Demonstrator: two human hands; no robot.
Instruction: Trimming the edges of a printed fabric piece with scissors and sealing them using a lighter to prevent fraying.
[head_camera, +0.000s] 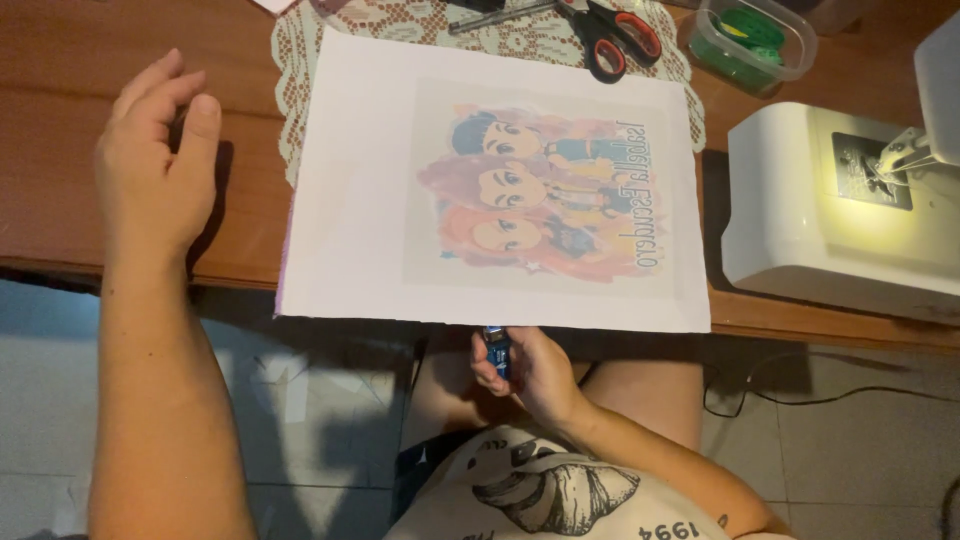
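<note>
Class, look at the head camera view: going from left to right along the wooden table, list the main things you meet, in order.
Left hand → white printed sheet with a cartoon picture → green-filled clear container → white sewing machine.

Printed sheet on table (over doily); scissors behind, sewing machine right.

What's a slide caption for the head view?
Left hand rests on wooden table; right hand holds a small blue object below a printed sheet.
</note>
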